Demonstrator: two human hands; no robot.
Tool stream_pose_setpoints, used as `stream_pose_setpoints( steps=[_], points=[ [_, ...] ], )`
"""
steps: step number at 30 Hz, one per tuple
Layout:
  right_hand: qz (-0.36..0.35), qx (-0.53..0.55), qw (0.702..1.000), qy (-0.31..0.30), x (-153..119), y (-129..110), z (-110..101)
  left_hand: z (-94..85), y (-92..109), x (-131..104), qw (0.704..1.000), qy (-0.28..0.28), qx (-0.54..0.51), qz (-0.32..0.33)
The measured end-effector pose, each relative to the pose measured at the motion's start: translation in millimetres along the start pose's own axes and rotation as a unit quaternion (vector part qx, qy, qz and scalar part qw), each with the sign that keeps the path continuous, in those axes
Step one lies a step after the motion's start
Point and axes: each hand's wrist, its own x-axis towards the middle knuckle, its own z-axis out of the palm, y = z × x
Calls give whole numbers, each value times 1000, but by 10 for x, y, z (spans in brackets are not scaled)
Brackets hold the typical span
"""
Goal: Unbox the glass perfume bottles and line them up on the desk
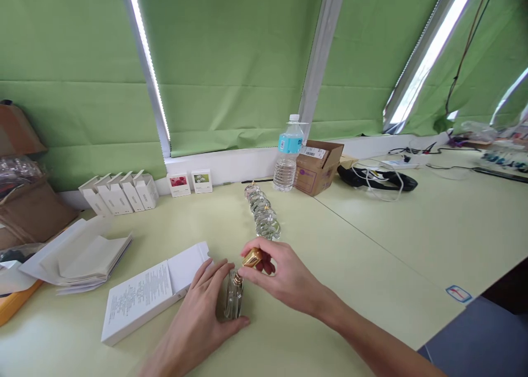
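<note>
A clear glass perfume bottle (233, 299) with a gold-coloured neck stands on the table. My left hand (206, 305) holds it from the left, with fingers along the far side and the thumb at the near side. Pinched in my right hand (284, 269) is a gold cap (251, 257), just above and right of the bottle's neck. A white box (138, 297) with printed text and an open flap lies left of my left hand. Beyond my right hand, several clear glass bottles (264, 214) form a row leading away.
Behind the row stand a water bottle (285, 162) and a cardboard box (315, 168). Several white cartons (119, 194) and two picture cards (202, 181) line the back left. Papers (80, 256) lie at left. A black object (379, 179) with a white cable sits back right.
</note>
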Motion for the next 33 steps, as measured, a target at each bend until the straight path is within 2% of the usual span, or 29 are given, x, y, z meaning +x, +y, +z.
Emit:
stream_pose_setpoints(
  steps=[2, 4, 8, 10, 15, 17, 19, 22, 26, 30, 33],
  points=[
    [9, -37, 999, 17, 20, 52, -37, -29, 13, 7, 1000, -1, 11, 7],
    [14, -105, 994, 9, 35, 140, -66, -65, 26, 26, 1000, 1, 19, 20],
    [4, -241, 966, -91, 24, 355, -37, -102, 28, 52, 998, 8, 30, 48],
    [3, -265, 956, -127, 5, 422, 10, -98, 19, 48, 998, 8, 36, 59],
    [23, -252, 956, -146, -9, 388, 20, -84, -8, 12, 997, 21, 49, 49],
    [27, -231, 964, -129, 8, 322, -32, -97, -11, 9, 997, 26, 45, 51],
    [18, -207, 975, -82, 27, 247, -73, -120, -4, 20, 997, 26, 35, 62],
    [-41, -156, 987, -16, 34, 144, -40, -155, 23, 56, 997, 19, 15, 69],
    [-122, -108, 987, -3, 10, 80, 159, -170, 63, 104, 997, 11, 2, 72],
    [-138, -114, 984, 12, 12, 84, 333, -166, 74, 118, 997, 12, -4, 81],
    [-139, -74, 987, 26, 28, 69, 357, -166, 74, 116, 996, 16, -1, 82]
  ],
)
